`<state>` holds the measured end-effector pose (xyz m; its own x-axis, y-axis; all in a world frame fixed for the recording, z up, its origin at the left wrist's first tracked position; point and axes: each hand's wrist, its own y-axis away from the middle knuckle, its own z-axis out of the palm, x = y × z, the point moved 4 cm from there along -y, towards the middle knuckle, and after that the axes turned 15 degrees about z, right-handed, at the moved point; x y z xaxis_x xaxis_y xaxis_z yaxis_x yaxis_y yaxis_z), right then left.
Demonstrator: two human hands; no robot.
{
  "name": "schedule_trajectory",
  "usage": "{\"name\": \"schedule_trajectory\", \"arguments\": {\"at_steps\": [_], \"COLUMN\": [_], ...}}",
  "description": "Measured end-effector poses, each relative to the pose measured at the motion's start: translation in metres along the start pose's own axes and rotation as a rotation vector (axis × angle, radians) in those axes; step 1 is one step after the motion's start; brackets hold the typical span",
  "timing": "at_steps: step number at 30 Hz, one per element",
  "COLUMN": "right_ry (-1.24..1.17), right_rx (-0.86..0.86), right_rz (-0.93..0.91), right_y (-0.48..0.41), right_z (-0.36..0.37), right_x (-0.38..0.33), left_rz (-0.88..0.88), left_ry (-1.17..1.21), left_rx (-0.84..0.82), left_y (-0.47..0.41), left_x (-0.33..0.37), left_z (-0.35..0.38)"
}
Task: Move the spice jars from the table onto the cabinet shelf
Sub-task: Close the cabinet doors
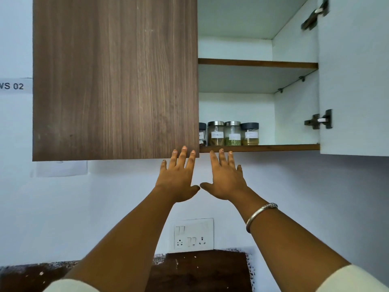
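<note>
Head view looks up at a wall cabinet, both hands raised and holding nothing. Left hand [177,178] is spread flat, its fingers [182,154] straight and apart, tips lying over the bottom corner of the closed wood-grain door [115,81]; whether they touch it I cannot tell. Right hand [226,180] is open too, its fingers [222,158] splayed, tips just below the front edge of the lower cabinet shelf [284,147].

Just above the right fingertips, four spice jars stand upright in a row on that shelf: a dark-lidded jar [202,131] half hidden behind the door edge, two steel-lidded jars [215,133] [232,133] close together, and another dark-lidded jar [249,133] furthest right of the fingers.

By my reading, these jars are placed and the hands are free. Only a strip of the table [200,268] shows, far below the wrists, so I cannot tell if more jars wait there. If so, the next move calls for lowering both hands to fetch one; if not, for swinging in the open door [353,81], well right of the right fingers.
</note>
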<state>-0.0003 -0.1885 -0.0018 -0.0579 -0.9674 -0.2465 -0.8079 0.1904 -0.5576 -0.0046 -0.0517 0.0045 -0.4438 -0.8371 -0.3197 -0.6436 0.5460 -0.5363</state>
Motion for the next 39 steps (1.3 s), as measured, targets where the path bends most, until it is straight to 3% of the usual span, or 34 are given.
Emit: {"name": "schedule_trajectory", "arguments": {"at_steps": [12, 22, 29, 34, 39], "right_ry": [0.183, 0.393, 0.567, 0.471, -0.006], "right_rx": [0.070, 0.356, 0.533, 0.601, 0.587], "right_rz": [0.243, 0.364, 0.411, 0.444, 0.381], "right_y": [0.115, 0.166, 0.192, 0.201, 0.194], "right_z": [-0.096, -0.224, -0.281, -0.300, -0.305], "right_x": [0.090, 0.208, 0.287, 0.338, 0.369], "left_rz": [0.343, 0.541, 0.675, 0.653, 0.525], "left_ry": [0.212, 0.282, 0.389, 0.476, 0.531], "left_rx": [0.121, 0.255, 0.324, 0.380, 0.421], "left_y": [0.026, 0.007, -0.018, -0.037, -0.060], "left_x": [0.132, 0.262, 0.391, 0.458, 0.488], "left_z": [-0.051, -0.130, -0.173, -0.190, -0.192]}}
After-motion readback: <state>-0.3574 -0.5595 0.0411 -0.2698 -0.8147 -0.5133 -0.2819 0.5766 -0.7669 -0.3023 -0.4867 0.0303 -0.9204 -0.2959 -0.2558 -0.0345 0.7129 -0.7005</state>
